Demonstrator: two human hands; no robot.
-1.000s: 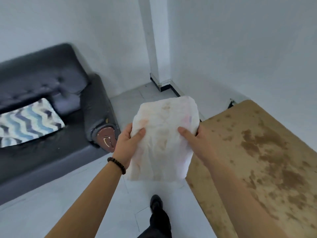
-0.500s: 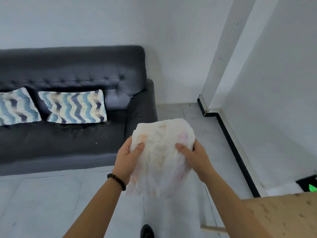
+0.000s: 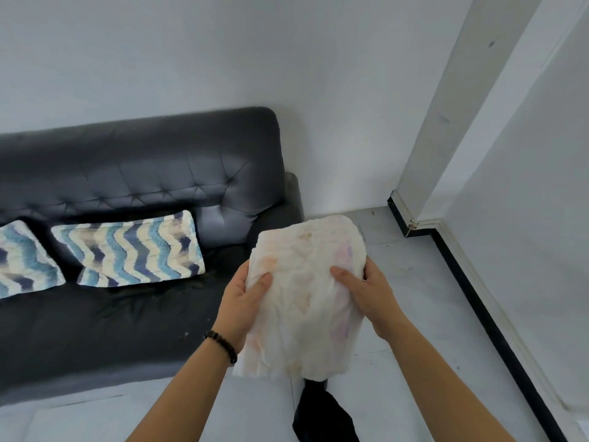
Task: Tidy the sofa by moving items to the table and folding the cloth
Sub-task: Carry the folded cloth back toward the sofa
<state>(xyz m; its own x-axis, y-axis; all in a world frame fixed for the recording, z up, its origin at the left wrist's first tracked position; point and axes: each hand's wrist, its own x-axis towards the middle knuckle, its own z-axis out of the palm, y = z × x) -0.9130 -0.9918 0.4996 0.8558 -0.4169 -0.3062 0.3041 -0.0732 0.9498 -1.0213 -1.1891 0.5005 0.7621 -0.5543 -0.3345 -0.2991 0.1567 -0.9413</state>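
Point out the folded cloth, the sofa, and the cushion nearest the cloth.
folded cloth [image 3: 306, 291], head view, on its crumpled middle between the thumbs.
sofa [image 3: 143, 173], head view, on the tufted backrest.
cushion [image 3: 130, 250], head view, on the middle of its wavy-striped face.

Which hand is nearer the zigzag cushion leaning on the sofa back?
Left. The left hand grips the cloth on the side toward the cushion; the right hand holds the far edge.

crinkled matt cloth [image 3: 306, 291] (faintly stained); dull tufted leather-look sofa [image 3: 143, 180].
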